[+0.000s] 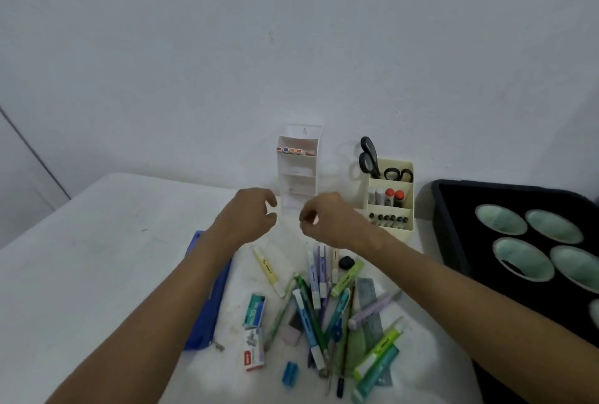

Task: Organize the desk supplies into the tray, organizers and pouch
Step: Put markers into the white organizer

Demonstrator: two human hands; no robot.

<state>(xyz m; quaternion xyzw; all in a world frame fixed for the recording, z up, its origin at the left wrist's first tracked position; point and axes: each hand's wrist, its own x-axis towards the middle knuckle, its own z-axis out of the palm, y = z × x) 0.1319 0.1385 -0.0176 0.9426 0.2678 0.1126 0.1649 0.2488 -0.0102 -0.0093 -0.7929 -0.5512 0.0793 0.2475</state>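
We hold our left hand and right hand with fingers loosely curled, grasping nothing visible, before the white organizer at the bench's far edge

Matt white desk; smooth white plastic tiered organizer far centre, cream plastic organizer to its right. Glossy black scissor handles. Matt black tray far right. Printed cardboard staple boxes near.

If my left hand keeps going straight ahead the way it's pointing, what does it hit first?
Probably the white tiered organizer standing against the wall: the left hand points forward and slightly right, toward its lower shelves. Depth is hard to judge from one view.
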